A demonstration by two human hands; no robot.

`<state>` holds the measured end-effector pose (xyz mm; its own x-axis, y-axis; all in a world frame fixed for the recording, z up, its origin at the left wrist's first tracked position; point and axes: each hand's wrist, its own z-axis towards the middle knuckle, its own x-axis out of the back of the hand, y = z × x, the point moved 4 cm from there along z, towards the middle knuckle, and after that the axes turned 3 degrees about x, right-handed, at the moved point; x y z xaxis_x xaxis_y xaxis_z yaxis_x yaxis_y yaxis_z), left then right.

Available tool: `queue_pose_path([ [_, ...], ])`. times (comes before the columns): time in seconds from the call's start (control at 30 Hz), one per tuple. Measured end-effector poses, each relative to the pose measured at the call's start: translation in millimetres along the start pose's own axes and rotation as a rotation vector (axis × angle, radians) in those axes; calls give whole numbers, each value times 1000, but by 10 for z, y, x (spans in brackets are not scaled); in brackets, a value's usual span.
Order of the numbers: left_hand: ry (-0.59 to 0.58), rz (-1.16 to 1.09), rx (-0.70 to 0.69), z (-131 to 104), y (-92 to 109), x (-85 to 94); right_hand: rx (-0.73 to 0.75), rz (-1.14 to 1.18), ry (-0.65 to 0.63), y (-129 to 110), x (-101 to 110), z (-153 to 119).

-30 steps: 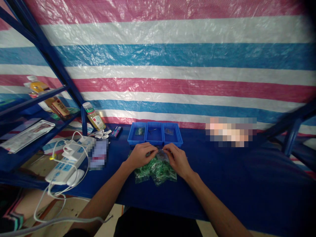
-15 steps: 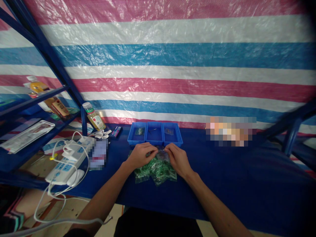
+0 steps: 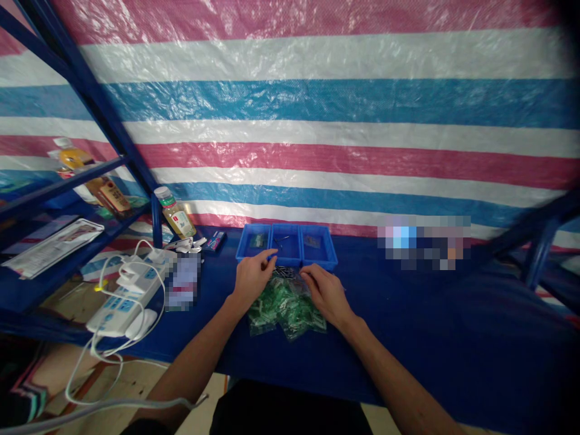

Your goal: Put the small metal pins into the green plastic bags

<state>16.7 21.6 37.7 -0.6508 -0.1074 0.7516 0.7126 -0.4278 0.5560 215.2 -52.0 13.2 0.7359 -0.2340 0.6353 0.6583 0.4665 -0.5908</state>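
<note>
My left hand (image 3: pixel 254 277) is raised at the front edge of the joined blue trays (image 3: pixel 286 264). Its thumb and index finger are a little apart, with blue showing between them and no held thing visible. Closed in a pinch, my right hand (image 3: pixel 327 291) is beside the green-printed clear plastic bags (image 3: pixel 290 305); what its fingertips hold is too small to make out. Between the hands lies a heap of small dark metal pieces, like screws (image 3: pixel 284 272). A small packet (image 3: pixel 258 240) lies in the left tray, thin metal pieces (image 3: pixel 281 241) in the middle one, another packet (image 3: pixel 312 241) in the right.
Left of the trays are a small dark box (image 3: pixel 214 241), a drink bottle (image 3: pixel 176 212) and a blurred-out flat object (image 3: pixel 183 281). A white power strip (image 3: pixel 131 296) with loose cables stands near the shelf frame. A pixelated object (image 3: pixel 423 241) lies at back right.
My left hand has moved up and away from my right, towards the trays, and its fingers have parted. The metal heap shows now. My right hand has hardly moved.
</note>
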Motion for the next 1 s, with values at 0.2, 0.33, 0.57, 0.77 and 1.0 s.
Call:
queue_pose_path([
  [0.2,-75,38,-73,-9,14,17,127,-28,-142,-91,-62,-3],
  [0.33,-140,15,-190,-44,47,-48,194,-66,-204,-171,-77,-2],
  [0.57,-191,-25,-321,-82,65,-99,205,-164,-240,-210,-83,8],
  [0.77,-208,-12,-336,-81,70,-101,159,-63,-244,-198,-81,19],
  [1.0,-159,-86,-366,-90,118,-54,-41,191,-162,-81,-43,44],
])
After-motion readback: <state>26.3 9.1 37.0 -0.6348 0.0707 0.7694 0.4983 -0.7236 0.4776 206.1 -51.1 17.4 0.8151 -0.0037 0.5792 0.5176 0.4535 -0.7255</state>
